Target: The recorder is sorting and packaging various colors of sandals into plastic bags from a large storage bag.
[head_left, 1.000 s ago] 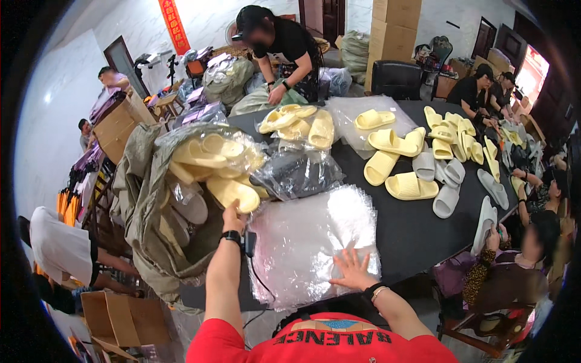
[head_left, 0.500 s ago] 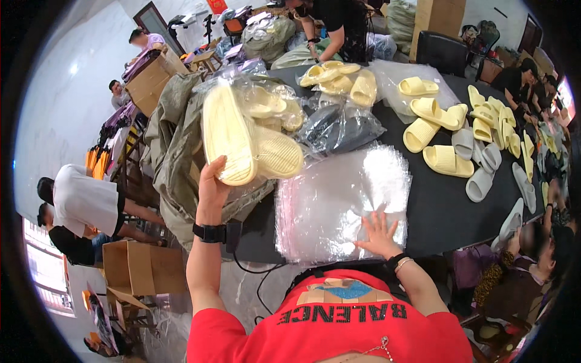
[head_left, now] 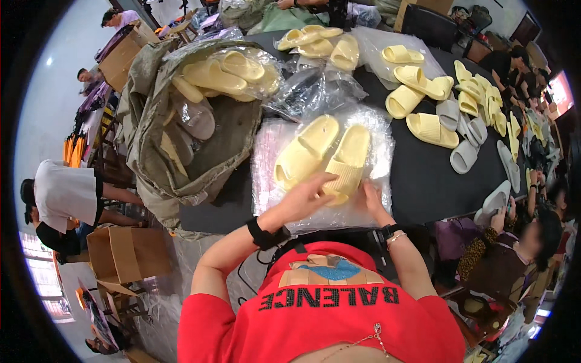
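Observation:
A pair of pale yellow slippers lies toe-end away from me on a stack of clear plastic bags (head_left: 263, 187): the left slipper (head_left: 296, 158) and the ribbed right slipper (head_left: 353, 151). I cannot tell whether clear film covers them. My left hand (head_left: 304, 196) reaches over their near end, fingers apart, the fingertips at the right slipper's heel. Beside that slipper, my right hand (head_left: 373, 198) rests on the bags with its fingers stretched forward. Neither hand visibly grips anything.
An open olive sack (head_left: 145, 136) at left holds bagged yellow slippers (head_left: 218, 75). Bagged dark items (head_left: 318, 91) lie beyond the stack. Loose yellow slippers (head_left: 431, 130) and grey slippers (head_left: 465, 156) spread over the black table (head_left: 417, 193) at right. Co-workers sit at far right.
The yellow slippers have come from my raised left hand down onto the bag stack. My left hand has moved right and let go; my right hand stays over the bags.

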`<state>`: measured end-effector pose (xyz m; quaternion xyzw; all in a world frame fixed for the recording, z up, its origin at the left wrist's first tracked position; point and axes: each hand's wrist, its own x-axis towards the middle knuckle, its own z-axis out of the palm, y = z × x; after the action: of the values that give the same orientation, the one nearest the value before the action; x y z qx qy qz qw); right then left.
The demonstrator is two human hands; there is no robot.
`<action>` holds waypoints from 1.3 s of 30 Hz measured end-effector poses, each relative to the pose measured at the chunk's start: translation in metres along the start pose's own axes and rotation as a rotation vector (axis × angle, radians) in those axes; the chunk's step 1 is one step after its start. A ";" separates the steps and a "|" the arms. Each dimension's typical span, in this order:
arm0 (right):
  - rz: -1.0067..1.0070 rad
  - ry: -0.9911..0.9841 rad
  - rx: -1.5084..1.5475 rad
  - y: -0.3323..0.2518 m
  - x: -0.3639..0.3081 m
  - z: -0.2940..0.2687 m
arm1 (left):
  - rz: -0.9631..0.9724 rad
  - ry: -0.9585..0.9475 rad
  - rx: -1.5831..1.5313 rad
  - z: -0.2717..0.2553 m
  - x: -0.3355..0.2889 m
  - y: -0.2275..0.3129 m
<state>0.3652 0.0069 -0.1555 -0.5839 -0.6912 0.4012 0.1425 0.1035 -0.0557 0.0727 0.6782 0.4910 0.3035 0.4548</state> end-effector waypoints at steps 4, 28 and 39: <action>0.047 0.081 0.319 0.010 -0.009 0.002 | 0.036 0.350 0.247 -0.026 0.022 -0.069; -0.243 0.176 0.145 0.060 -0.003 0.020 | -0.343 -0.037 -0.040 -0.033 0.089 -0.010; 0.403 0.087 1.549 -0.007 -0.015 -0.091 | -0.210 0.197 -0.068 -0.033 0.071 -0.065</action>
<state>0.4255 0.0288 -0.0885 -0.4477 -0.0914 0.7619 0.4590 0.0733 0.0287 0.0244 0.5744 0.5909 0.3360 0.4562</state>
